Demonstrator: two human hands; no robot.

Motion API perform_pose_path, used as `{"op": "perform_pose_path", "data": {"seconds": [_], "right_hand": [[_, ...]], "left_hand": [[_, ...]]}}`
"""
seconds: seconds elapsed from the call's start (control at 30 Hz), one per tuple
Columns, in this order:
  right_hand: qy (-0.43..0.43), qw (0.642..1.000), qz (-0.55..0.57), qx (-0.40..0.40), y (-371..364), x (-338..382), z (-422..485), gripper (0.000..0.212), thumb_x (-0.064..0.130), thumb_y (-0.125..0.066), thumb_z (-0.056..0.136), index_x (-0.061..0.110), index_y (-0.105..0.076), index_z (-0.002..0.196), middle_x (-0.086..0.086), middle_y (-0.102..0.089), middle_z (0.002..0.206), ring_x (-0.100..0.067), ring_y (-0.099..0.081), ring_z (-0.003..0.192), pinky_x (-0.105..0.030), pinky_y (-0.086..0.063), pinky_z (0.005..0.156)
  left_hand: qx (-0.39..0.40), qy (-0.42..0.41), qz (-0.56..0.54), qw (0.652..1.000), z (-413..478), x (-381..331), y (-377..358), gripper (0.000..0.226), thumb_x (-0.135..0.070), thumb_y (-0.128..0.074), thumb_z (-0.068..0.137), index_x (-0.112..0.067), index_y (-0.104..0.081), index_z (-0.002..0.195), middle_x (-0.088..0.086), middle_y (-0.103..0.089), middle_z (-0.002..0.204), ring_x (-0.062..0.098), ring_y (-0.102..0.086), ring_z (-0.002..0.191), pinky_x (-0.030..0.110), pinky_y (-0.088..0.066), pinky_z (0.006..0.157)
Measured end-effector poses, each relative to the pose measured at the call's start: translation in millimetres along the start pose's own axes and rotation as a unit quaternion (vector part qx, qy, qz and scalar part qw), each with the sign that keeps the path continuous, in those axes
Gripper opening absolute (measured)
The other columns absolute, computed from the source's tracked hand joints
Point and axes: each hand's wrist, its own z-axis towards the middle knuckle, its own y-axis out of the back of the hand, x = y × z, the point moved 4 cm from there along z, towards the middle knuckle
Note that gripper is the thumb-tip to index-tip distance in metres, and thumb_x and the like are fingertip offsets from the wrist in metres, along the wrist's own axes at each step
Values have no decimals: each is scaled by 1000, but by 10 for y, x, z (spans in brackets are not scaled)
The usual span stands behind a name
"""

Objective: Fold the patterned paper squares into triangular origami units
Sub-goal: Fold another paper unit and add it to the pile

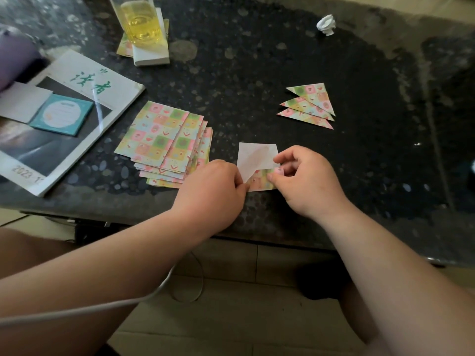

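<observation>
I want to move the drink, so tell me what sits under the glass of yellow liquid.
The glass stands on a white block. Under the block lie patterned sheets, only their edges showing. How many there are is hidden by the block.

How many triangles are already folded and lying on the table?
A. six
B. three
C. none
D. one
B: three folded triangles lie overlapping on the table, right of the flat paper stack, while the left hand and right hand pinch another paper square.
</observation>
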Motion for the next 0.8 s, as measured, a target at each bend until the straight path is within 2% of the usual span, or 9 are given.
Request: {"op": "perform_pose_path", "data": {"seconds": [0.3,0.4,0.5,0.6,0.73,0.8], "right_hand": [[-9,1000,-12,-27,-65,-7,-10,18,26,-78,91,28,-65,103,14,-63,88,-4,-61,80,-16,-43,63],[-9,999,-5,-35,-68,-2,-10,15,26,-78,91,28,-66,99,14,-64,87,-4,-61,79,-20,-49,66],[-11,999,3,-42,-73,-1,-18,13,26,-78,91,28,-66,96,13,-65,86,-6,-63,80,-26,-55,71],[-12,999,4,-42,-68,-4,-19,14,27,-78,91,29,-65,95,13,-65,86,-6,-63,80,-25,-54,71],[-8,999,-5,-36,-54,-1,-36,22,29,-80,89,28,-63,103,13,-63,85,-6,-60,77,-21,-50,68],[-5,999,-12,-32,-55,0,-40,26,30,-80,89,29,-62,107,13,-62,87,-6,-60,77,-20,-49,67]], "left_hand": [[5,14,17,1000,13,-20,3,15,-39,-58,100,-29,-62,90,-10,-59,95,10,-56,83,28,-51,71],[7,13,28,1000,9,-35,3,15,-38,-56,101,-26,-64,96,-8,-59,98,13,-57,85,29,-50,71],[17,10,40,999,5,-52,2,18,-37,-54,102,-22,-64,102,-5,-59,101,16,-58,88,33,-54,76],[25,13,47,998,8,-56,2,18,-37,-53,102,-22,-63,103,-3,-59,103,20,-59,91,38,-56,79],[26,15,43,999,6,-78,17,15,-36,-53,102,-23,-60,106,-5,-58,104,18,-57,92,38,-56,81],[4,-21,58,998,-29,-104,17,8,-28,-57,100,-23,-57,106,-5,-55,104,18,-54,93,37,-54,81]]}}
